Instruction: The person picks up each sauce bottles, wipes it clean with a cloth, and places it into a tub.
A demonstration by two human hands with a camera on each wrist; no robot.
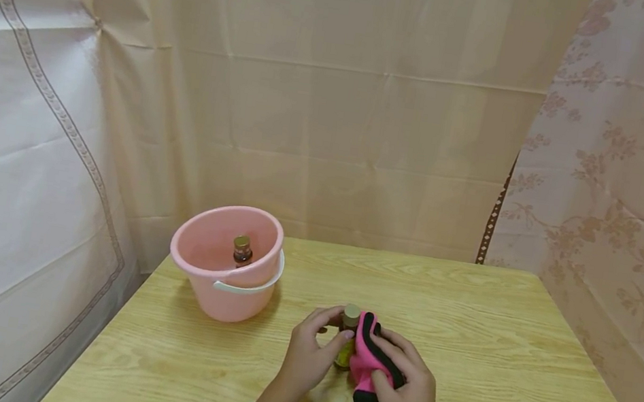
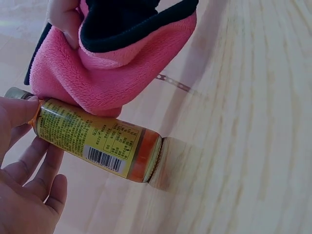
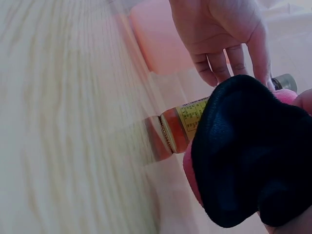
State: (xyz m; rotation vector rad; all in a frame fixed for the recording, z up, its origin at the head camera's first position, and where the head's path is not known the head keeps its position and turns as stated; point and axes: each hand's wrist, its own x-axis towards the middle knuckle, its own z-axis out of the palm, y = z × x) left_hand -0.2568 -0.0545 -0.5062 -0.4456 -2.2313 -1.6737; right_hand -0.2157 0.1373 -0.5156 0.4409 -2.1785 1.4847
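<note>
A small glass bottle (image 1: 345, 354) with a yellow printed label and a gold cap stands upright on the table. My left hand (image 1: 305, 351) pinches it near the neck between thumb and fingers. In the left wrist view the label (image 2: 92, 134) shows a barcode and small print, with orange-red contents near the base. My right hand (image 1: 411, 389) grips a bunched pink cloth (image 1: 363, 365) with a black edge and black underside. The cloth presses against the bottle's right side; in the right wrist view its dark face (image 3: 243, 161) hides much of the bottle (image 3: 178, 126).
A pink bucket (image 1: 206, 274) with a white handle (image 1: 250, 289) stands on the wooden table (image 1: 493, 349) to the left. Inside it is a dark bottle with a gold cap (image 1: 242, 242). Curtains (image 1: 359, 110) hang behind and along both sides.
</note>
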